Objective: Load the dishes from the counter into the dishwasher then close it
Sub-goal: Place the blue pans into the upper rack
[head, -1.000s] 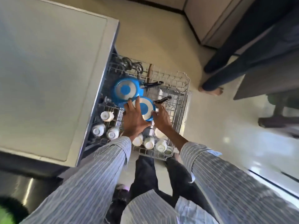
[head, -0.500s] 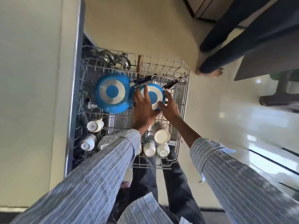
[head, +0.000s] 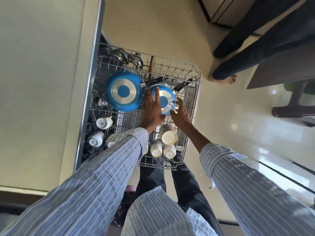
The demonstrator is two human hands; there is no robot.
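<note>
Both hands on the small blue pan [head: 166,99], upside down in the pulled-out dishwasher rack [head: 196,92]. L hand [head: 152,109] lies flat on the pan's base, fingers straight and spread, pointing far; palm covers the near-left part of the base. R hand [head: 181,113] is at the pan's right rim, fingers loosely bent against the edge, thumb toward the base. Can't tell if R actually pinches the rim or just touches it.

Small pan sits mid-rack, slightly right of centre, black handle [head: 182,85] pointing far-right. Big blue pan [head: 124,90] just left of it, also base up, rims touching or nearly so; its black handle [head: 156,80] runs far-right behind the small pan.

Far-left corner of rack: steel ladles/spoons [head: 127,57], details blurry. Wooden handle [head: 151,64] standing just right of them.

Near half of rack: white cups, inverted or tilted. Two on the left [head: 104,122] [head: 95,139], one patterned cup [head: 167,134] near-right under my R wrist, two more [head: 156,149] [head: 169,151] at the near edge. My L sleeve [head: 119,150] hides part of that row.

Counter top [head: 42,82] fills the left side, rack sticks out right from under it. Another person's legs and bare foot [head: 229,79] on the floor, far right.
</note>
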